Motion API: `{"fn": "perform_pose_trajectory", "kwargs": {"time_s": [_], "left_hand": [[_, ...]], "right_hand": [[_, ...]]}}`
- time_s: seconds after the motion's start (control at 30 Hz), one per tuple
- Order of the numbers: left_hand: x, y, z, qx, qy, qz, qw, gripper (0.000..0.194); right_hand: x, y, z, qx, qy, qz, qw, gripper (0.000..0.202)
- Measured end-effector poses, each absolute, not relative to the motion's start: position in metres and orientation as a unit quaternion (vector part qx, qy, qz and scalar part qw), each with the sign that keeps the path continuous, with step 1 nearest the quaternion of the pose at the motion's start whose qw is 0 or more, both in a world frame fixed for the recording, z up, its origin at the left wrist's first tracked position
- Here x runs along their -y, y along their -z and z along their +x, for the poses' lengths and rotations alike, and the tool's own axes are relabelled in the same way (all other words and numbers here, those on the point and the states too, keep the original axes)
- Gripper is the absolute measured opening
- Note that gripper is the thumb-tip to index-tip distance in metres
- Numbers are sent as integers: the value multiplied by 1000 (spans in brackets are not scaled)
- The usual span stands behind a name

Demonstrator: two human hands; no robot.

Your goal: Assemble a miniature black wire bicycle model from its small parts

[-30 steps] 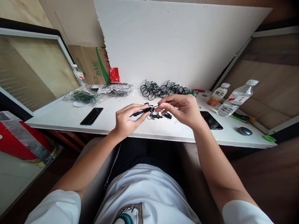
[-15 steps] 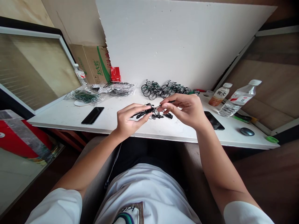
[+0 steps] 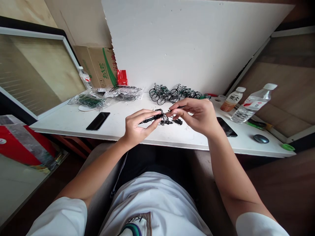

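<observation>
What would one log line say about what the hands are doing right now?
left hand: holds black part | right hand: holds thin tool, aimed toward black part | beyond: small bicycles | far left: bagged parts

Smooth white worktop (image 3: 73,123), matt cardboard box (image 3: 92,62)
Crinkled, shiny clear-plastic bags (image 3: 123,95); glossy black phone (image 3: 97,121); clear, ridged plastic bottle (image 3: 252,106); wrinkled matt cloth shirt (image 3: 159,203); held black part (image 3: 150,119) faintly shiny, metal or plastic unclear.
</observation>
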State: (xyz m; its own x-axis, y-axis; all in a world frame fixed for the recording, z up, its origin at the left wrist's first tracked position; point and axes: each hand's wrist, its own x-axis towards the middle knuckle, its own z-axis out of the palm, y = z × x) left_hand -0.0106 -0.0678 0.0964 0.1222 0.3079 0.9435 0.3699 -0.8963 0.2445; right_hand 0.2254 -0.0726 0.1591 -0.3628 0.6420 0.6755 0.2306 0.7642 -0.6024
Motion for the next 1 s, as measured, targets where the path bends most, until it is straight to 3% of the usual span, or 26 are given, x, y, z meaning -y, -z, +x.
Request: {"fn": "perform_pose_trajectory", "kwargs": {"time_s": [0.47, 1.0], "left_hand": [[66, -92, -5, 225, 632, -741, 17, 22], [67, -92, -7, 226, 627, -745, 30, 22]], "right_hand": [[71, -158, 228, 815, -144, -295, 477, 30], [71, -158, 228, 812, -147, -303, 477, 38]]}}
